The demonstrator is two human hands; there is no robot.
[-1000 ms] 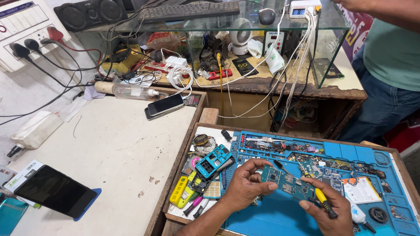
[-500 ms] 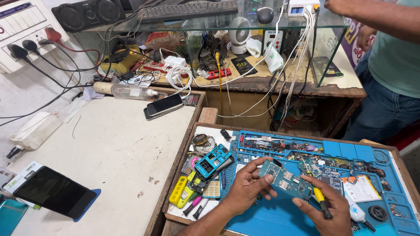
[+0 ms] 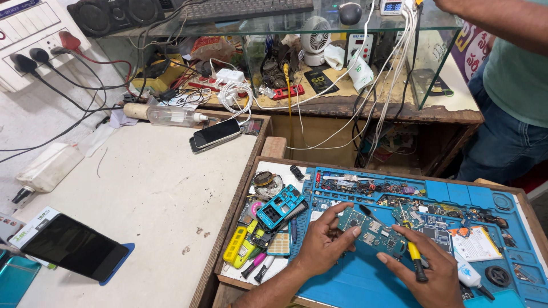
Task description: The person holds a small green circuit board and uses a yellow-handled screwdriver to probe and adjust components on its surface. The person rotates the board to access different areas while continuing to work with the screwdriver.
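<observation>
Circuit board pinched in left hand grip; right hand clasps screwdriver.

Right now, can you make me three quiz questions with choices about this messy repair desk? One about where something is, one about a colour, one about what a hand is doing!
1. Where does the circuit board sit?
A. On the glass shelf
B. Over the blue mat, between both hands
C. On the white table

2. What colour is the handle of the screwdriver?
A. Yellow and black
B. Red
C. Green

3. What is the left hand doing?
A. Lying flat on the white table
B. Steadying the circuit board with its fingers
C. Holding a phone

Answers:
1 B, the board lies over the mat with a hand at each end.
2 A, yellow near the tip, black behind.
3 B, its fingertips rest on the board's left end, while the right hand has the screwdriver in its grip.
</observation>
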